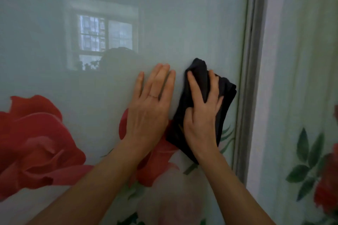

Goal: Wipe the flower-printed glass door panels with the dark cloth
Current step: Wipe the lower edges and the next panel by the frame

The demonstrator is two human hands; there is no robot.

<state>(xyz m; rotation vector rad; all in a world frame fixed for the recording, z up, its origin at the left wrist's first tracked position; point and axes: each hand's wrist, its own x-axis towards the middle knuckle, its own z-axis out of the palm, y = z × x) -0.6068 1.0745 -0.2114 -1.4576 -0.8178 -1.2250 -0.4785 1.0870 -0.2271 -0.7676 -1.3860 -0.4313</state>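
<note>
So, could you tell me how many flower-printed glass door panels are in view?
2. The left panel fills most of the view, under the right hand and dark cloth; the right panel lies beyond the grey frame. More may be out of view.

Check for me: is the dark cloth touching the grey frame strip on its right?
Apart. The head view shows a sliver of glass panel between the dark cloth and the frame strip.
</note>
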